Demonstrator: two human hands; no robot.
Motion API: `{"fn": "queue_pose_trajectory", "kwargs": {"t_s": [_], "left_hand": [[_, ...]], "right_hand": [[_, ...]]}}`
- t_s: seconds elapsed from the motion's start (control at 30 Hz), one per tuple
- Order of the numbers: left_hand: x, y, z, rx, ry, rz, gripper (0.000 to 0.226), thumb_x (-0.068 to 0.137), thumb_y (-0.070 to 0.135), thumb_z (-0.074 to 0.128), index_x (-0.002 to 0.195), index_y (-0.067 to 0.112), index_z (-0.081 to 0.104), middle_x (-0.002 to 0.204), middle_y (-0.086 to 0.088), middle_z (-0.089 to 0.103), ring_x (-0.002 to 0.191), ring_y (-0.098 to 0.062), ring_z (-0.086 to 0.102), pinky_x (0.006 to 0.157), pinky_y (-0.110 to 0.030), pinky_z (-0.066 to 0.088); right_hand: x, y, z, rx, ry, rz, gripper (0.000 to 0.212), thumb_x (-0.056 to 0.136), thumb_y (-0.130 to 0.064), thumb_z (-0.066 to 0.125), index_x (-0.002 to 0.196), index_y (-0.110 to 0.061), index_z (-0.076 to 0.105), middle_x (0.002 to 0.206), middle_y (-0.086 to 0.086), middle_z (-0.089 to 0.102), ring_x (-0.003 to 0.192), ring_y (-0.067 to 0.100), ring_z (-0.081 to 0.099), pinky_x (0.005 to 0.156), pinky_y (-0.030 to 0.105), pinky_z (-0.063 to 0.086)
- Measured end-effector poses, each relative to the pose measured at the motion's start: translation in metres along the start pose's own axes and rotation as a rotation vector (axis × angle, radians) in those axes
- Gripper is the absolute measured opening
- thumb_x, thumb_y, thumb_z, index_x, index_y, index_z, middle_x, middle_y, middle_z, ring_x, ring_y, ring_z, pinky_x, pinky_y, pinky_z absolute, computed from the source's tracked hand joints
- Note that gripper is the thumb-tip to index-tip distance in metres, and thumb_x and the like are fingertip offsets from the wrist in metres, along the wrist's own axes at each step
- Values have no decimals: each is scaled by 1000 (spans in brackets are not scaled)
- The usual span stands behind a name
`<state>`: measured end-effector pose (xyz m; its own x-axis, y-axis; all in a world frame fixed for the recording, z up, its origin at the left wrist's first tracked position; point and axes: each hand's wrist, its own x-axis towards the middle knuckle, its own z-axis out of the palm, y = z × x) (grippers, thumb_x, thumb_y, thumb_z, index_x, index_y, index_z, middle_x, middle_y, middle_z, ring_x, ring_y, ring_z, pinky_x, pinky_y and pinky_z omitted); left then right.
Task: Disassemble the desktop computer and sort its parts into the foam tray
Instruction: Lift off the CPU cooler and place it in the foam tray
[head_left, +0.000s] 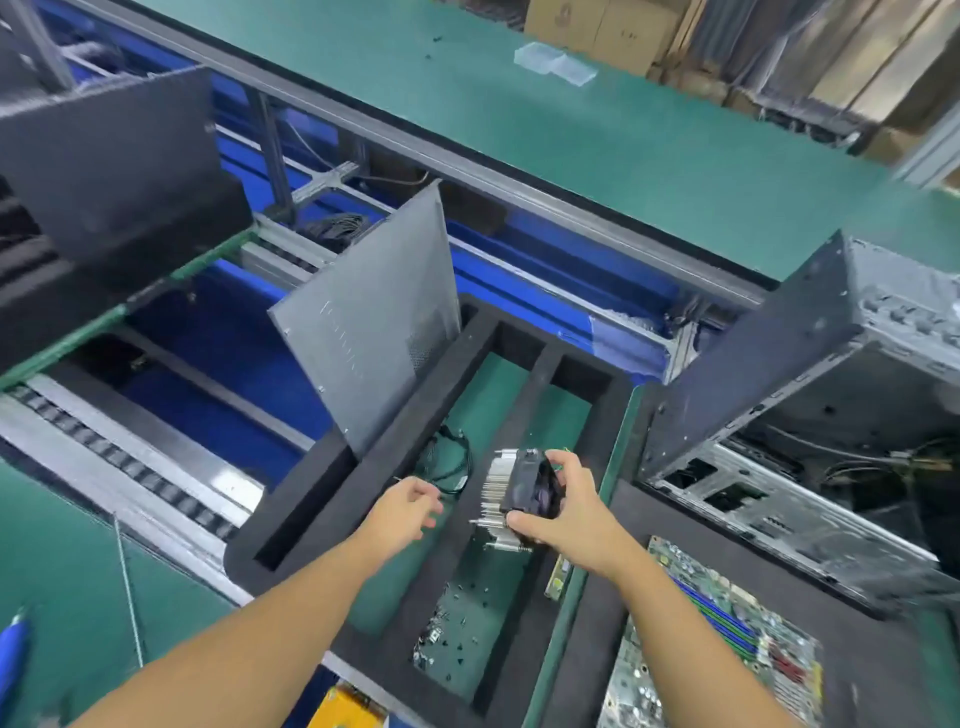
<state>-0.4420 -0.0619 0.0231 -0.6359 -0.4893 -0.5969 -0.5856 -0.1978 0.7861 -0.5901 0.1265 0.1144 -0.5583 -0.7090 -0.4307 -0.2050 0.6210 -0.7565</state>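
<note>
Both bare forearms are stretched forward from the lower edge of the view toward the foam tray (524, 400). The left hand (405, 506) is held above the near left part of the tray, palm turned down, fingers loosely bent and a little spread; nothing is gripped by it. The right hand (566, 512) is held above the tray's middle divider. A cooler (524, 491) is gripped by it, with the thumb pressed on the near lower edge and the fingers curled over the far upper edge. The two hands are near each other but apart.
</note>
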Motion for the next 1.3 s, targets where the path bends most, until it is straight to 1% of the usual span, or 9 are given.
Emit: {"fn": "queue_pose_trajectory", "kwargs": {"t_s": [0.13,0.23,0.33,0.43,0.57,0.7,0.97,1.13,1.3], "left_hand": [[22,-22,-18,542,-66,229,33,98,12,47,129,22,52,138,4,50,110,-10,57,88,-18,47],[45,-24,-12,954,-89,496,57,94,4,46,150,12,35,161,-3,20,148,-20,21,119,-28,23],[63,-14,0,1351,-108,503,77,92,8,53,156,7,11,164,-11,1,152,-26,1,121,-35,21],[74,-8,12,1525,-116,391,84,91,11,57,156,4,4,164,-17,2,151,-30,6,118,-37,27],[81,-10,15,1715,-93,332,77,95,20,53,154,-2,8,147,-18,37,131,-31,36,105,-36,32],[76,-19,12,1800,-105,355,43,103,23,40,142,5,36,132,-10,47,119,-26,43,99,-34,33],[68,-25,11,1740,-190,219,34,91,3,56,125,9,56,121,-11,52,104,-25,59,78,-33,48],[70,-23,13,1632,-156,182,35,90,0,57,124,6,50,120,-11,57,108,-26,60,80,-34,51],[73,-22,13,1596,-146,175,38,91,-1,57,128,4,48,125,-11,57,113,-26,58,84,-35,53]], "right_hand": [[31,-24,19,15,147,6,83,66,-56,82,123,-53,22,125,-10,28,104,-1,46,89,22,33],[55,-36,25,41,198,32,81,68,-51,84,123,-48,24,123,-7,29,100,-8,45,87,20,34],[75,-44,30,32,187,68,79,67,-50,84,121,-44,27,119,-5,31,98,-7,46,87,20,37],[92,-48,38,72,228,98,75,66,-50,84,118,-45,29,116,-8,32,93,-4,50,77,13,37],[110,-51,43,58,298,126,77,66,-48,84,121,-43,30,115,-7,29,87,-4,50,78,16,38],[129,-59,42,-83,332,151,89,68,-48,85,136,-36,29,120,-2,23,92,14,54,88,28,44],[176,-77,70,-377,307,257,85,71,-46,84,138,-33,33,133,8,25,113,34,45,82,43,51],[195,-74,58,-449,282,372,85,67,-46,83,133,-30,31,135,9,23,115,33,37,61,37,40],[205,-64,71,-632,269,355,84,68,-46,86,131,-27,33,141,12,17,114,34,36,63,38,42]]}}
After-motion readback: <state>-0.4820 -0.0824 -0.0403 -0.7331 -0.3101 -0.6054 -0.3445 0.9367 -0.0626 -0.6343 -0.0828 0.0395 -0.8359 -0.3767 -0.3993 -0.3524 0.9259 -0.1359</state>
